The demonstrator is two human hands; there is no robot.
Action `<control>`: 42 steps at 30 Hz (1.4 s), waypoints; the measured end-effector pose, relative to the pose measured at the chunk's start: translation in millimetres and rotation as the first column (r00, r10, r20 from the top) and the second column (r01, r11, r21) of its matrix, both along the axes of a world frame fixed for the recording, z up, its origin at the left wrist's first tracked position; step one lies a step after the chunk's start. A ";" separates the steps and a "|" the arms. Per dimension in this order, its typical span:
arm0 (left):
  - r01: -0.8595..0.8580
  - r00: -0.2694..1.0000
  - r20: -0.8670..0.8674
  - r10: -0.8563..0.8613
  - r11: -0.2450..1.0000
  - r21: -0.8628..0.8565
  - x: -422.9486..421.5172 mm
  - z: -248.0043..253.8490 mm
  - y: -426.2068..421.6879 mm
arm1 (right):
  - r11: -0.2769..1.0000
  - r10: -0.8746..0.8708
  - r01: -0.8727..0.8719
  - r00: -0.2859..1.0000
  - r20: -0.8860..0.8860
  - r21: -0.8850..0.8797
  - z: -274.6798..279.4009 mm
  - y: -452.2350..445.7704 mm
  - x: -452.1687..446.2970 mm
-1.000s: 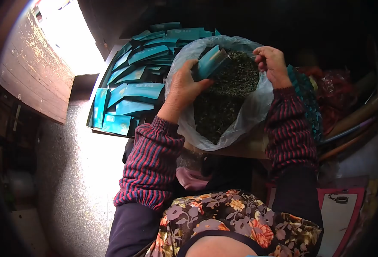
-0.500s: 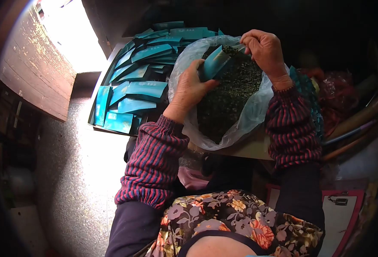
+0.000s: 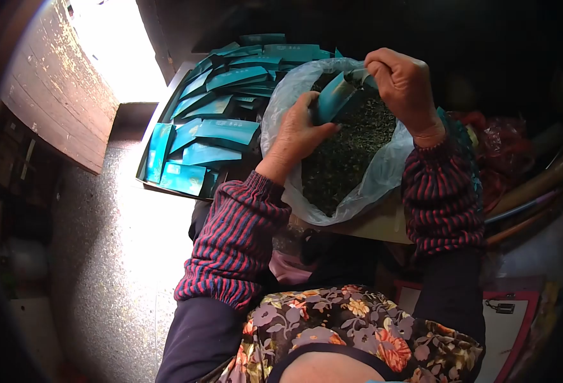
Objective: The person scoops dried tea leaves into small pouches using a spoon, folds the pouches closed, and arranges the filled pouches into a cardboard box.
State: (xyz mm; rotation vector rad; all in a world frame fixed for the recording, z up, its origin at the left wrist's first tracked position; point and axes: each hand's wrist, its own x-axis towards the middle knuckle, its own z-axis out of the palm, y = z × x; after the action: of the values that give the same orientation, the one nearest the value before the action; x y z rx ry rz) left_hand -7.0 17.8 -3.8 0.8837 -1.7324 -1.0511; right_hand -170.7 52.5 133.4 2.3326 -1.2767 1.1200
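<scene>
Over a clear plastic bag [image 3: 281, 96] filled with dark dried leaves [image 3: 342, 153], my left hand [image 3: 297, 134] holds a small teal packet [image 3: 335, 99], tilted with its upper end toward the right. My right hand [image 3: 399, 86] is closed just right of the packet's upper end, thumb and fingers pinched together. Whatever is between those fingers is too small to make out. Dark bits show at the packet's upper end.
A tray [image 3: 142, 172] of many teal packets [image 3: 227, 132] is left of the bag. Red plastic [image 3: 501, 143] and long rods [image 3: 524, 207] lie at the right. A pink-edged board [image 3: 524, 319] is at lower right, a worn wooden panel [image 3: 64, 89] at upper left.
My right hand has moved up and in to the packet's upper end, its fingers pinching. The packet, my left hand and the bag appear slightly farther right in view.
</scene>
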 end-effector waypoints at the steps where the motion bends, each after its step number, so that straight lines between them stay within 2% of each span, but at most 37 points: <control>1: 0.008 1.000 -0.007 -0.008 1.000 0.015 0.1 1.1 -0.1 | 0.998 -0.008 0.007 1.000 -0.007 -0.070 1.1 1.9 -0.1; 6: 0.014 0.999 -0.047 -0.013 1.000 0.020 -2.2 -2.7 -0.9 | 0.998 0.041 -0.040 0.999 0.027 -0.053 -10.1 11.2 -1.4; 8: 0.024 0.998 -0.051 -0.024 1.000 -0.002 -3.6 -5.1 -0.1 | 0.995 0.012 -0.004 0.996 0.086 -0.102 -10.5 16.5 -6.1; 10: 0.042 0.989 -0.145 -0.035 0.998 0.044 -4.2 -8.8 -3.1 | 0.985 -0.096 0.129 0.961 0.260 -0.112 -17.2 20.8 -20.1; 11: 0.038 0.989 -0.146 -0.031 0.998 0.042 -4.7 -10.9 -4.3 | 0.979 -0.173 0.202 0.898 0.405 -0.028 -24.8 22.0 -31.5; 13: 0.021 0.987 -0.159 -0.020 1.000 0.002 -6.0 -16.0 -6.5 | 0.949 -0.310 0.295 0.805 0.505 0.112 -46.4 23.1 -53.3; 14: 0.018 0.987 -0.162 -0.018 1.000 0.000 -5.2 -12.4 -5.2 | 0.946 -0.323 0.258 0.761 0.563 0.195 -65.6 20.3 -65.3; 16: -0.022 0.996 -0.088 0.021 1.000 -0.020 -4.0 -2.6 1.6 | 0.912 -0.354 0.130 0.727 0.588 0.389 -108.2 14.6 -88.2; 18: -0.043 0.996 -0.078 0.038 0.997 -0.064 -5.3 -4.2 2.7 | 0.773 -0.502 0.170 0.752 0.426 0.611 -130.0 13.4 -89.1; 19: -0.059 0.997 -0.065 0.052 0.992 -0.110 -6.0 -5.8 2.1 | 0.792 -0.449 0.369 0.892 0.056 0.486 -133.3 11.0 -91.2; 20: -0.062 0.996 -0.063 0.055 0.992 -0.110 -6.8 -6.8 1.0 | 0.793 -0.446 0.365 0.893 0.057 0.487 -136.0 9.1 -93.9; 22: -0.073 0.994 -0.088 0.065 0.993 -0.097 -7.4 -9.1 -0.1 | 0.956 -0.294 0.284 0.935 0.200 0.078 -102.9 15.3 -57.9; 23: -0.073 0.994 -0.085 0.065 0.993 -0.094 -8.0 -10.7 -0.6 | 0.964 -0.266 0.264 0.941 0.210 0.041 -85.4 18.5 -41.6; 24: -0.089 0.994 -0.080 0.081 0.990 -0.109 -9.3 -13.4 -2.1 | 0.963 -0.268 0.265 0.940 0.211 0.043 -76.2 20.2 -29.5; 26: -0.110 0.992 -0.078 0.100 0.986 -0.125 -9.9 -14.2 -1.7 | 0.967 -0.131 0.018 0.893 0.430 0.255 -66.7 20.7 -9.7; 28: -0.141 0.990 -0.024 0.139 0.979 -0.145 -7.6 -9.0 2.7 | 0.968 -0.104 0.008 0.921 0.375 0.249 -65.5 14.6 1.0; 30: -0.150 0.989 -0.031 0.147 0.976 -0.160 -6.3 -8.9 3.5 | 0.972 -0.098 -0.018 0.879 0.467 0.236 -70.7 8.4 6.6; 34: -0.167 0.986 -0.033 0.164 0.977 -0.135 -6.2 -4.8 3.2 | 0.979 -0.095 -0.008 0.866 0.490 0.203 -72.8 6.4 19.1; 35: -0.169 0.986 -0.032 0.166 0.977 -0.130 -5.5 -5.7 3.6 | 0.980 -0.094 0.003 0.891 0.444 0.201 -67.4 7.9 20.0; 36: -0.162 0.985 -0.086 0.149 0.972 -0.172 -4.9 -6.3 2.8 | 0.980 -0.094 0.015 0.913 0.398 0.198 -60.3 10.2 21.3; 38: -0.164 0.980 -0.143 0.135 0.962 -0.218 -3.8 -8.1 -1.9 | 0.985 -0.086 0.002 0.871 0.483 0.172 -38.9 13.8 17.0; 40: 0.051 0.936 -0.353 0.004 0.988 0.146 -3.6 -10.7 -4.5 | 0.983 -0.083 -0.022 0.829 0.553 0.181 -35.2 11.6 13.5; 42: 0.066 0.956 -0.290 -0.035 0.993 0.099 -0.4 -9.9 -4.0 | 0.990 -0.049 0.005 0.949 0.311 0.140 -43.9 6.7 10.1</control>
State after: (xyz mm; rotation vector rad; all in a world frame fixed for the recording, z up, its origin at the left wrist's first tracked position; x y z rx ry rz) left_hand -7.4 13.8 -13.7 0.7141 -1.4717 -1.2514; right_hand -160.6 59.2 89.6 2.2881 -1.5336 1.4847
